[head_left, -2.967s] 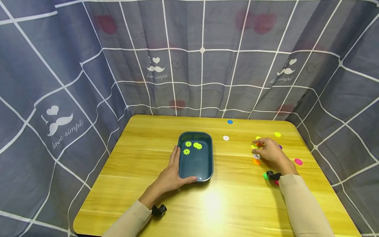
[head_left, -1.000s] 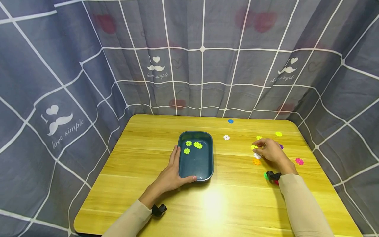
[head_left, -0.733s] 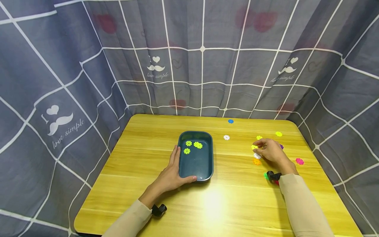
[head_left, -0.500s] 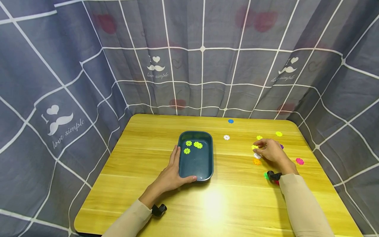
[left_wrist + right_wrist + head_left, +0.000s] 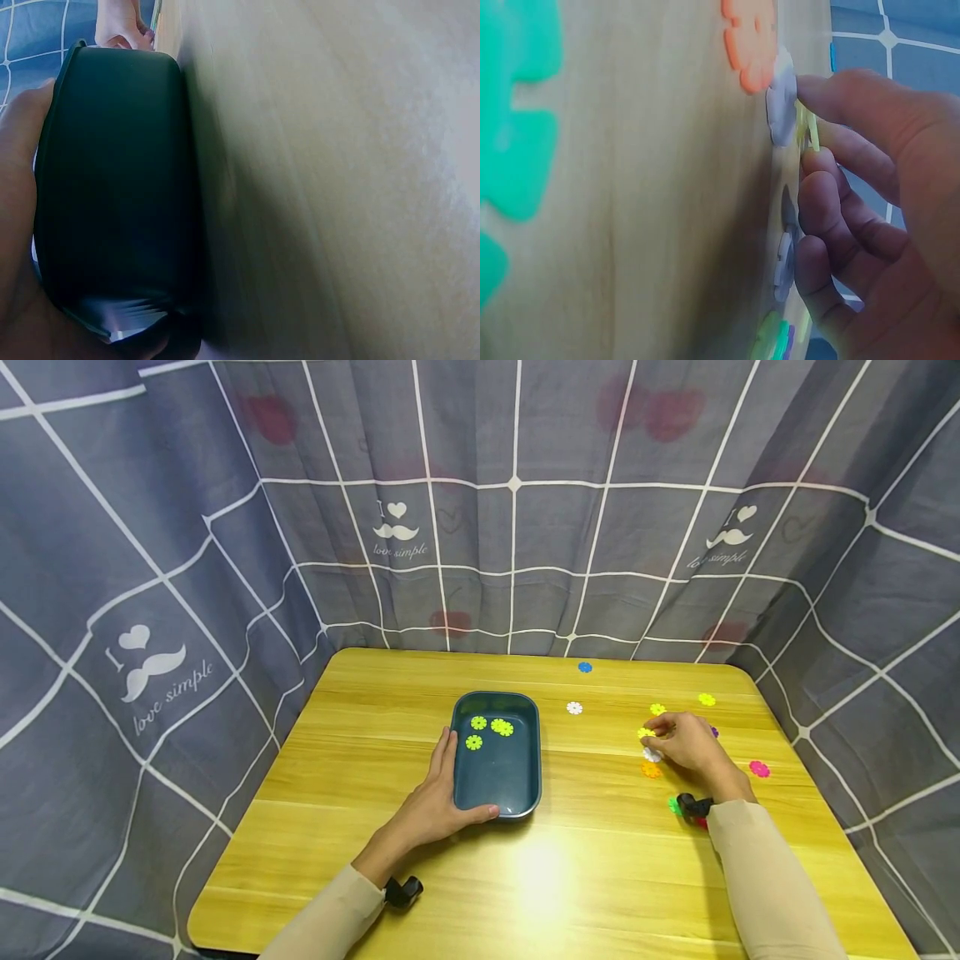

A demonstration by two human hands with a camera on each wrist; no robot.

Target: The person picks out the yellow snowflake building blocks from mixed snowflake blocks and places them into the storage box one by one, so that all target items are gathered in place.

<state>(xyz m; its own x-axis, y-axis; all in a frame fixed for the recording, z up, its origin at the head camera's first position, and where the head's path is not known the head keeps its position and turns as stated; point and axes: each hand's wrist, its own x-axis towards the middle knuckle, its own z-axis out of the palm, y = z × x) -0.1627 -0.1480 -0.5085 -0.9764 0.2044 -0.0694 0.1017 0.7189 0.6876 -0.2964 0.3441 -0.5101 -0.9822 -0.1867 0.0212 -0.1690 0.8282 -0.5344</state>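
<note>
In the head view my left hand (image 5: 429, 802) rests against the near-left corner of a dark blue-green tray (image 5: 497, 785). Its fingers lie straight along the left side, with the thumb at the near rim. Several yellow-green flower-shaped discs (image 5: 474, 742) lie inside the tray. Over the scattered discs at the right, my right hand (image 5: 690, 745) has its fingers bent. The right wrist view shows a yellow flower-shaped disc (image 5: 812, 129) pinched between thumb and forefinger, partly hidden. Right by the thumb tip are a white disc (image 5: 782, 97) and an orange disc (image 5: 751, 41).
A white disc (image 5: 574, 707) and a blue disc (image 5: 585, 667) lie farther back on the wooden table (image 5: 360, 735). Around the right arm are a pink disc (image 5: 759, 769), a yellow-green disc (image 5: 707, 699) and a green disc (image 5: 676, 806). A grey checked curtain (image 5: 480, 527) surrounds the table.
Three seconds ago an orange-red disc showed by my right fingertips; now it is out of sight. The right fingers have drawn closer together. The left hand and tray stay in place.
</note>
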